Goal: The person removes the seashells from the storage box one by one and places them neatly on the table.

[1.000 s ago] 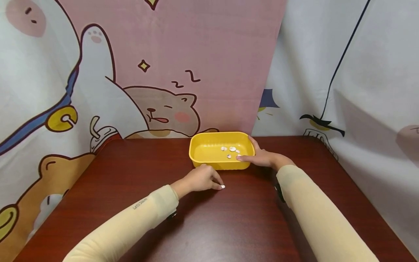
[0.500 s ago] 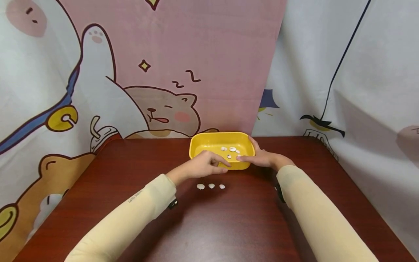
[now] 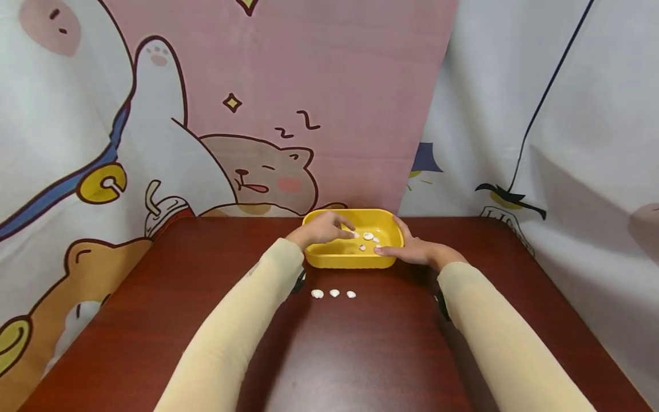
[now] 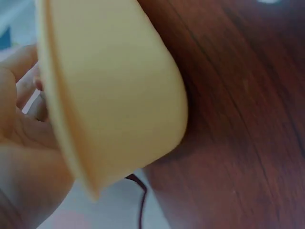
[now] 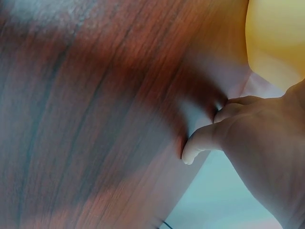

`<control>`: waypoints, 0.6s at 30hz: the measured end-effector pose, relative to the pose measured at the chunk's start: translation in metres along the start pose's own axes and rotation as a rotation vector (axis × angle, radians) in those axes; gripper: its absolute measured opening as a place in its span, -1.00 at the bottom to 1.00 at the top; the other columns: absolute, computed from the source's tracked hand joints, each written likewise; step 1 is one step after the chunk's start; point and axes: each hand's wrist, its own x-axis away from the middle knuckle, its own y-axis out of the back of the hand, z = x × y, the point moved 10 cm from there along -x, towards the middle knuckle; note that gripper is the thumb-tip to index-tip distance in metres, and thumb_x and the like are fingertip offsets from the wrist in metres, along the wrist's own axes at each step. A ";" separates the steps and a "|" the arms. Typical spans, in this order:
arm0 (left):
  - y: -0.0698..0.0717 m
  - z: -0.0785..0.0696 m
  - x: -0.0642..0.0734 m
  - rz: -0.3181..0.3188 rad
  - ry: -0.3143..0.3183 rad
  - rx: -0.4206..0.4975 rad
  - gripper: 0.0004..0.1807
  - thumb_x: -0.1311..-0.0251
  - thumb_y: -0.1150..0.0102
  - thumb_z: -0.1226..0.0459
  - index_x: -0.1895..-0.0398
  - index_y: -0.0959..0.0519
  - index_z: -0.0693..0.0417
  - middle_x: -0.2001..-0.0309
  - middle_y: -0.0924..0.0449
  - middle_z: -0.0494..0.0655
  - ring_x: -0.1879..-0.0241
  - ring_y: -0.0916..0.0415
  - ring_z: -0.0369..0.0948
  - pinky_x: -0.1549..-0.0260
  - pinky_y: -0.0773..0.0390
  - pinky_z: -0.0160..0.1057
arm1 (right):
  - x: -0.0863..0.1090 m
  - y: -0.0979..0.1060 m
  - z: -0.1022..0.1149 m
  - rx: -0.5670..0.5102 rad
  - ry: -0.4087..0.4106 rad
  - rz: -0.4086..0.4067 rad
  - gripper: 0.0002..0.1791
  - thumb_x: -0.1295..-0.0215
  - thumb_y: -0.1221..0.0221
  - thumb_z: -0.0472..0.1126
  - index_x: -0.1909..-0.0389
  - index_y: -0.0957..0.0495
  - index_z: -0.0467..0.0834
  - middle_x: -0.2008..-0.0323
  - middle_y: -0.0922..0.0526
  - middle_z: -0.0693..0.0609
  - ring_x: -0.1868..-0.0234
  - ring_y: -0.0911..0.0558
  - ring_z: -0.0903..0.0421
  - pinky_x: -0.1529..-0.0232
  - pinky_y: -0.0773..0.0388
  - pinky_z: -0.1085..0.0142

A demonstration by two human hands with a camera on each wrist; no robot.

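Observation:
A yellow plastic basin (image 3: 355,262) stands at the back of the table, with several small white seashells (image 3: 368,236) on its floor. My left hand (image 3: 324,228) reaches over the near left rim; its thumb and forefinger are at one of those shells, still a little apart. My right hand (image 3: 412,249) holds the basin's right end, thumb over the rim and fingers along the outside. In front of the basin lie three white shells (image 3: 334,293) in a row. The left wrist view has the basin wall (image 4: 124,86) hiding part of my left hand (image 4: 24,143).
The dark red wooden table (image 3: 391,355) runs toward me. A printed cartoon curtain (image 3: 350,114) hangs right behind the basin and along both sides.
My left hand set a shell down at the right end of the row, then rose and moved forward into the basin. My right hand has stayed on the basin.

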 end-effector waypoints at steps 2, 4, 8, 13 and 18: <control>-0.004 0.008 -0.010 0.005 0.034 0.008 -0.61 -0.45 -0.32 0.17 -0.26 -0.70 0.08 -0.33 -0.65 0.03 -0.11 -0.56 -0.08 -0.15 -0.58 -0.08 | 0.001 -0.001 -0.001 -0.011 0.002 0.000 0.47 -0.20 -0.21 0.60 -0.66 0.72 0.22 -0.69 0.20 -0.35 -0.65 -0.02 -0.37 -0.61 0.02 -0.41; -0.007 0.015 -0.017 0.008 0.061 0.016 -0.61 -0.45 -0.33 0.20 -0.28 -0.68 0.09 -0.35 -0.63 0.04 -0.12 -0.54 -0.07 -0.15 -0.56 -0.10 | 0.001 -0.002 -0.002 -0.018 0.003 0.000 0.48 -0.20 -0.22 0.60 -0.66 0.72 0.22 -0.69 0.18 -0.35 -0.65 -0.02 -0.36 -0.61 0.03 -0.41; -0.015 0.021 -0.026 0.014 0.078 -0.007 -0.59 -0.45 -0.33 0.20 -0.30 -0.68 0.08 -0.37 -0.63 0.03 -0.27 -0.51 -0.07 -0.34 -0.50 -0.10 | 0.002 -0.003 -0.002 -0.008 0.001 -0.004 0.47 -0.18 -0.20 0.63 -0.66 0.70 0.23 -0.69 0.15 -0.37 -0.66 -0.03 -0.38 -0.61 0.02 -0.41; -0.019 0.027 -0.030 0.001 0.114 -0.014 -0.59 -0.42 -0.35 0.23 -0.29 -0.69 0.08 -0.35 -0.65 0.03 -0.18 -0.52 -0.12 -0.25 -0.51 -0.18 | 0.002 -0.002 0.000 0.012 0.002 -0.009 0.45 -0.19 -0.18 0.64 -0.66 0.69 0.24 -0.68 0.14 -0.40 -0.66 0.00 -0.41 -0.60 0.01 -0.43; -0.016 0.037 -0.034 -0.067 0.190 0.053 -0.61 -0.34 -0.44 0.23 -0.22 -0.74 0.04 -0.31 -0.69 0.00 -0.04 -0.51 -0.18 0.02 -0.48 -0.34 | 0.002 0.002 0.000 0.029 -0.012 -0.015 0.45 -0.17 -0.19 0.64 -0.67 0.68 0.27 -0.68 0.15 -0.39 -0.67 0.04 -0.41 -0.60 0.02 -0.42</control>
